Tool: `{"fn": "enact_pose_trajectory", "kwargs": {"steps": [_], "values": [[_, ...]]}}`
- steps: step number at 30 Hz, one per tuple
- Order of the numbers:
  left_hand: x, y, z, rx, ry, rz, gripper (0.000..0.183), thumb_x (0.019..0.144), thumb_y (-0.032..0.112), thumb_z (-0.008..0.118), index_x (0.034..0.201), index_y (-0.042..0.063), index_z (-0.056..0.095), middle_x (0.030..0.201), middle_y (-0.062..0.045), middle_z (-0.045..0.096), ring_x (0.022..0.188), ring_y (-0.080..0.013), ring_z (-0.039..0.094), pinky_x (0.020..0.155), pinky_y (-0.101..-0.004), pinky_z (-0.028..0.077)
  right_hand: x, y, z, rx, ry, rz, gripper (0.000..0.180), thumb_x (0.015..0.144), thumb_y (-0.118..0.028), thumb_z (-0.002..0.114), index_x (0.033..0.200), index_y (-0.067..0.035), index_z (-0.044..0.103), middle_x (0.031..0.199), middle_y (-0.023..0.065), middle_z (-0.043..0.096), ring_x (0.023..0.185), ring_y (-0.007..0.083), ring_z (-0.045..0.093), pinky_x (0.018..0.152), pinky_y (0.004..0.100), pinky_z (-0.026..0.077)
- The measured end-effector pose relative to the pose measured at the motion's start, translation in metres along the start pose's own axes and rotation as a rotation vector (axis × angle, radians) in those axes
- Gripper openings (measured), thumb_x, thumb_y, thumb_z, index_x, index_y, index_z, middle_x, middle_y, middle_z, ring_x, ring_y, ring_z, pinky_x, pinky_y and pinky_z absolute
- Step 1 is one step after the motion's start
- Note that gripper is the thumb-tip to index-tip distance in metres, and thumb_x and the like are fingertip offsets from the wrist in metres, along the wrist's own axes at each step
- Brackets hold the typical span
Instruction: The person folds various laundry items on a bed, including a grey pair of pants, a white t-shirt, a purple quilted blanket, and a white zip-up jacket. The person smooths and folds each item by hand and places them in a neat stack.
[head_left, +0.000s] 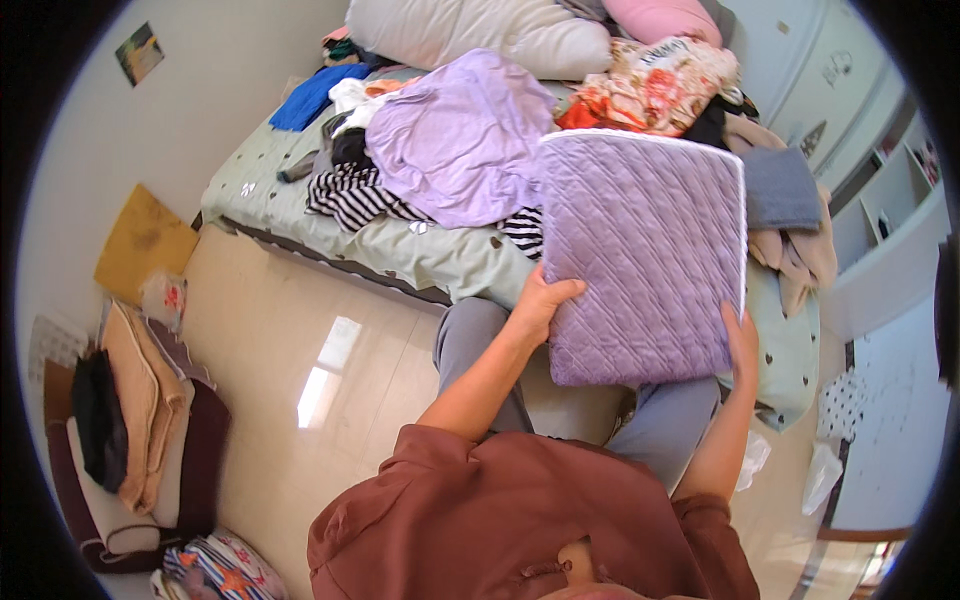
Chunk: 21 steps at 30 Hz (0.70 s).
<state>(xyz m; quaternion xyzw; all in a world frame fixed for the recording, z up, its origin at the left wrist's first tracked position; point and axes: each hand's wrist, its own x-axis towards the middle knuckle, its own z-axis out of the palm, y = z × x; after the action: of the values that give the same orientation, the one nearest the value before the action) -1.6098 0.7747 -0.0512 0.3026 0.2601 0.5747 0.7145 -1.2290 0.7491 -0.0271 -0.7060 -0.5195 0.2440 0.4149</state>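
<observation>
A purple quilted cloth (645, 255) with white edging, folded into a rectangle, is held up over my knees. My left hand (551, 300) grips its left side, thumb on the front face. At the lower right edge my right hand (741, 341) holds it, the fingers partly hidden behind. Just beyond it on the bed lie a lavender garment (457, 142), spread out and wrinkled, and black-and-white striped fabric (352, 196) partly under that garment. A folded grey-blue cloth (781, 187) rests on beige fabric (795, 262) at the right.
The bed (255, 180) also bears a blue cloth (319, 96), a floral fabric (652, 86), a white pillow (480, 37) and a pink pillow (664, 19). On the floor at left stand a yellow board (142, 244) and a container of folded textiles (139, 405). Open shelves (892, 187) are at right.
</observation>
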Motion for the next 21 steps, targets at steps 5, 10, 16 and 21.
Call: {"fn": "enact_pose_trajectory", "kwargs": {"steps": [5, 10, 16, 21], "values": [[-0.002, 0.023, -0.019, 0.044, -0.017, -0.008, 0.065, 0.074, 0.001, 0.073, 0.134, 0.0, 0.049, 0.119, -0.011, 0.064, 0.106, -0.0219, 0.062, 0.095, -0.0391, 0.05, -0.05, 0.014, 0.012, 0.341, -0.066, 0.169, 0.061, 0.094, -0.034, 0.063, 0.139, 0.004, 0.047, 0.138, 0.0139, 0.053, 0.123, 0.0231, 0.051, 0.108, 0.0355, 0.036], [-0.011, 0.061, -0.049, 0.137, -0.087, 0.007, 0.075, 0.071, -0.002, 0.073, 0.141, 0.001, 0.046, 0.126, -0.006, 0.062, 0.112, -0.0171, 0.059, 0.101, -0.0326, 0.044, -0.108, 0.038, 0.022, 0.847, -0.167, 0.218, 0.067, 0.094, -0.031, 0.06, 0.146, 0.004, 0.036, 0.142, 0.0166, 0.049, 0.127, 0.029, 0.051, 0.109, 0.0419, 0.039], [-0.032, 0.102, -0.068, 0.129, -0.175, -0.012, 0.08, 0.071, -0.003, 0.073, 0.145, 0.002, 0.043, 0.13, -0.007, 0.059, 0.117, -0.0179, 0.056, 0.104, -0.0335, 0.042, -0.168, -0.007, 0.06, 1.183, -0.063, 0.274, 0.078, 0.091, -0.044, 0.057, 0.149, 0.001, 0.031, 0.147, 0.0208, 0.043, 0.13, 0.0399, 0.048, 0.109, 0.0531, 0.039], [-0.063, 0.147, -0.1, 0.219, -0.225, 0.018, 0.08, 0.07, -0.003, 0.073, 0.145, 0.001, 0.043, 0.131, -0.007, 0.058, 0.119, -0.0182, 0.055, 0.104, -0.0332, 0.041, -0.232, -0.069, 0.123, 1.311, -0.139, 0.269, 0.095, 0.075, -0.044, 0.071, 0.15, -0.001, 0.03, 0.144, 0.021, 0.045, 0.127, 0.0418, 0.049, 0.107, 0.0561, 0.041]]}}
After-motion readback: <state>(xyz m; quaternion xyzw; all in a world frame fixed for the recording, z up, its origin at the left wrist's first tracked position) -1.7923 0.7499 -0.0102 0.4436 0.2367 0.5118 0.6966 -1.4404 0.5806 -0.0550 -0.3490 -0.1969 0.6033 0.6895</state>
